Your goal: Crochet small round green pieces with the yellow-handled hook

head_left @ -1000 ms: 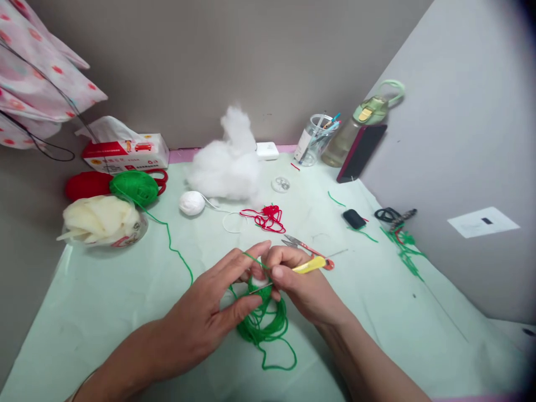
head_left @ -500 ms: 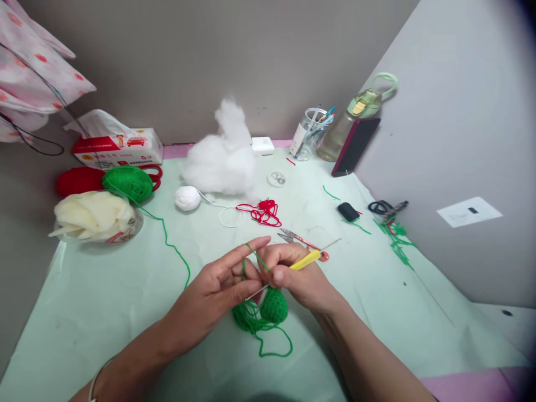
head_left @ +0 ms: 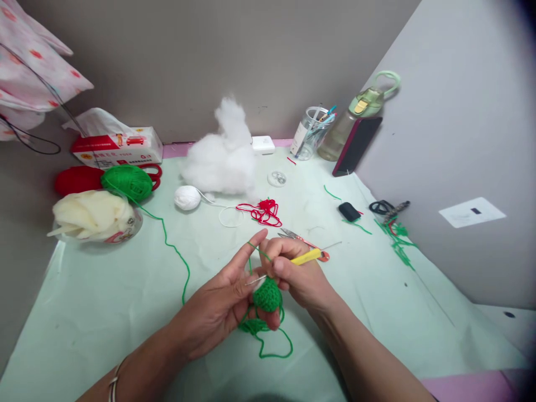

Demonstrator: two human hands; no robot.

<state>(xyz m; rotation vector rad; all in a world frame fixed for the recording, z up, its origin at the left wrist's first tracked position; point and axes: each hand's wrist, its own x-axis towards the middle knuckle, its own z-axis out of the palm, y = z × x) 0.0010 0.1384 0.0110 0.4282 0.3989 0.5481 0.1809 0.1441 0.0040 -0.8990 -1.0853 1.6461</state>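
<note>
Between my hands is a small round green crochet piece (head_left: 268, 295), with a bit of white showing at its top edge. My left hand (head_left: 226, 293) pinches that edge with the thumb, and its index finger is raised with green yarn (head_left: 259, 250) looped over it. In my right hand (head_left: 299, 276) is a crochet hook (head_left: 306, 257) with a yellow handle, its metal tip lying across the top of the piece by my left thumb. Loose green yarn (head_left: 274, 356) lies in loops on the table below.
White stuffing (head_left: 221, 162), a white yarn ball (head_left: 187, 198) and tangled red yarn (head_left: 268, 213) lie beyond my hands. Scissors (head_left: 304, 241) rest just past my right hand. At left are a green yarn ball (head_left: 128, 183) and a tissue box (head_left: 119, 148); a bottle (head_left: 337, 134) stands back right.
The green crochet piece has been raised and turned, and left fingers now show beneath it. My left index finger points more upward. The hook remains in my right hand.
</note>
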